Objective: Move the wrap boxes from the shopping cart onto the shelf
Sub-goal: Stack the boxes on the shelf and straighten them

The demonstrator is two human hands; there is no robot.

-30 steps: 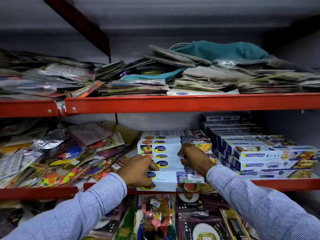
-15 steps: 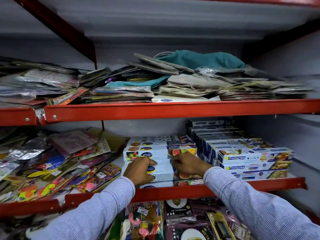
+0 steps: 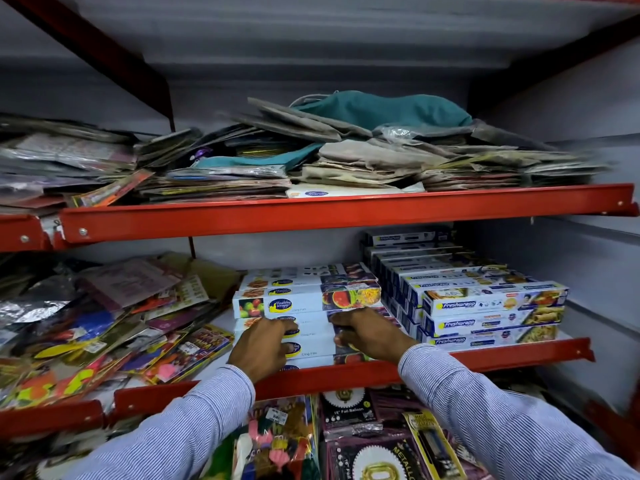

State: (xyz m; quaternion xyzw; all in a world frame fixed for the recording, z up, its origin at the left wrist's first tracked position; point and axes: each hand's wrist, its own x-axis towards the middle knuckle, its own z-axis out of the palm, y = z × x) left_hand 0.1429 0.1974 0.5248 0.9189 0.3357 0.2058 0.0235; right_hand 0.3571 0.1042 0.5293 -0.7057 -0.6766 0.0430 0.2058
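- Here two hands work the middle shelf, a red-edged metal board, at about 6 o'clock in the view.
- The left hand lies flat, fingers spread, against the front faces of the lower Healthy Wrapp cling film boxes; it clamps nothing.
- The right hand curls its fingers over the right front of the same stack, at 3 o'clock from the left hand; whether it clamps a box I cannot tell.
- About six box fronts show in that stack, with some hidden by the hands.
- At 3 o'clock from it, just beside, stand Freshwrapp boxes: three fronts stacked nearest, with more rows behind, too blurred to count.
- At 9 o'clock lie heaped party packets.
- At 12 o'clock, one upper shelf carries folded cloth bags.
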